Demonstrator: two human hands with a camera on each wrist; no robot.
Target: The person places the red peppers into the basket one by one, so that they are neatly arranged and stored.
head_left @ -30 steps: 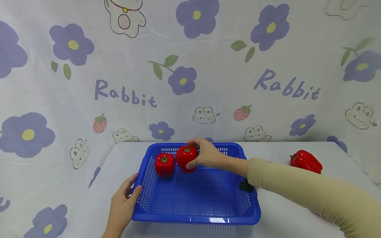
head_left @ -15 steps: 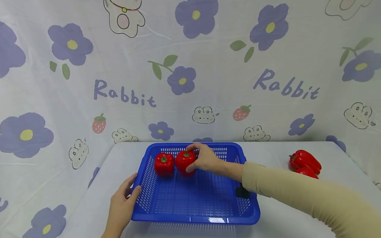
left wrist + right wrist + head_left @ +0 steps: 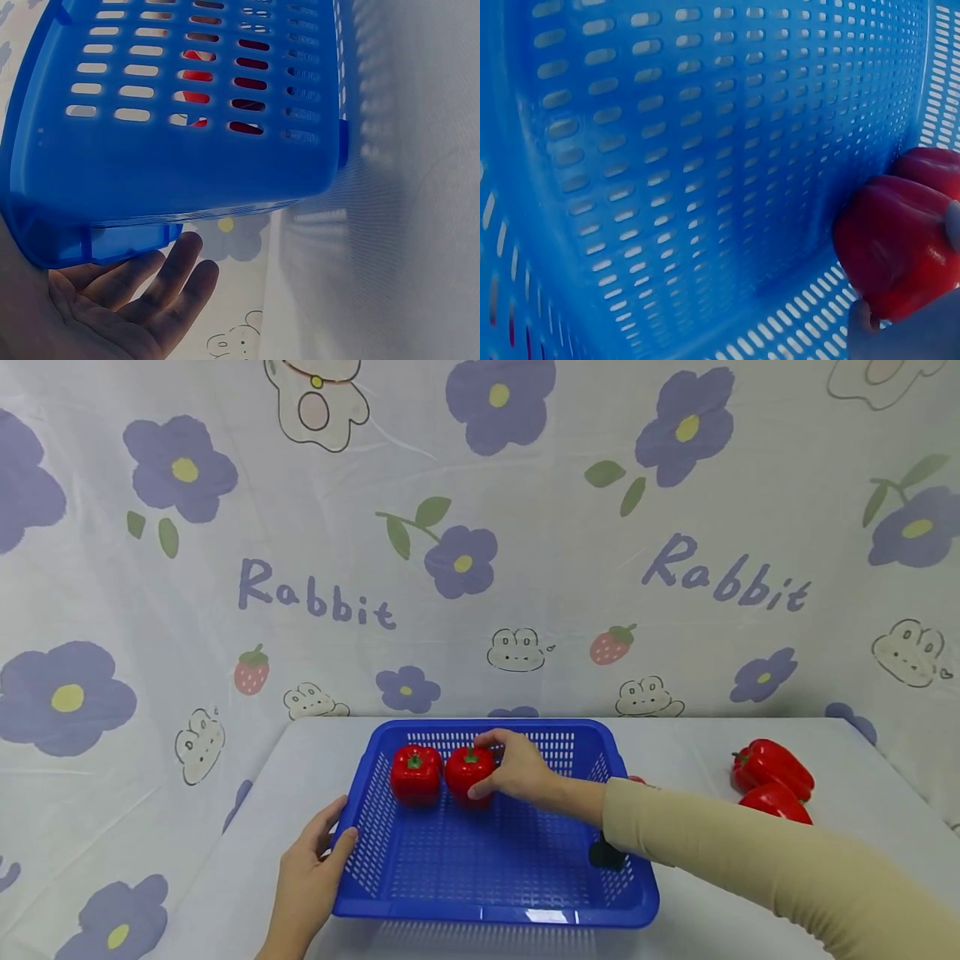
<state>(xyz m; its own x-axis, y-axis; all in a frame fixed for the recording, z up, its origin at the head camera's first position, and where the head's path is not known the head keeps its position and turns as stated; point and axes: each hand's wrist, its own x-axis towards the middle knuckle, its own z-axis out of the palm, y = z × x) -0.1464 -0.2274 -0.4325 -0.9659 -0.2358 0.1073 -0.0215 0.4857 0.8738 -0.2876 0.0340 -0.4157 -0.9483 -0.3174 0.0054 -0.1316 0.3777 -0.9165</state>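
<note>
My right hand [image 3: 522, 770] holds a red bell pepper [image 3: 467, 768] by its sides, upright, inside the blue plastic basket [image 3: 480, 912]. A second red bell pepper [image 3: 416, 777] stands just left of it, against the basket's back left. In the right wrist view the held pepper [image 3: 892, 244] is low in the basket, close to the other pepper [image 3: 934, 166]. My left hand [image 3: 311, 868] grips the basket's left rim, thumb on top. From the left wrist view, the fingers of the left hand [image 3: 142, 300] reach under the rim outside the perforated wall [image 3: 187, 172].
Two more red bell peppers, one behind [image 3: 772, 767] and one in front [image 3: 777, 800], lie on the white table [image 3: 690, 747] to the right. My right sleeve [image 3: 720, 827] partly covers the front one. A patterned cloth [image 3: 570, 543] hangs behind the table.
The right hand has lowered its pepper into the basket beside the other one. The sleeve has dropped slightly, showing more of the peppers at right. My left hand stays on the rim.
</note>
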